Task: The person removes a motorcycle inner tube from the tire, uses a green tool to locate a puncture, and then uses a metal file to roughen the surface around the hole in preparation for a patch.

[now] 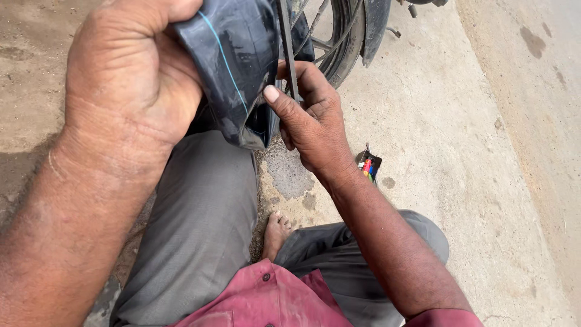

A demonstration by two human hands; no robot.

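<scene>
While we squat on the concrete ground [460, 151] beside a motorcycle wheel [346, 42], our left hand [124, 79] is closed in a full fist around a black rubber inner tube [233, 66] with a thin blue line along it, bunched and folded — the grip looks tight, fingers wrapped out of sight behind the rubber. Our right hand [311, 118] is partly closed, thumb pressed flat against the lower fold of the tube, the other fingers curled behind near a thin dark bar [288, 48] that runs up past the tube; we cannot tell if those fingers clamp the bar or only touch it. The tube sits between both hands, above our left knee in grey trousers [200, 230], just beside the wheel. Judging by this, the tube is at least partly out of the tyre and limp, so removal seems well along — whether one end is caught in the wheel is hidden. A small open box of coloured bits [368, 165] lies on the ground near the right wrist, untouched. A bare foot [277, 233] shows below.
</scene>
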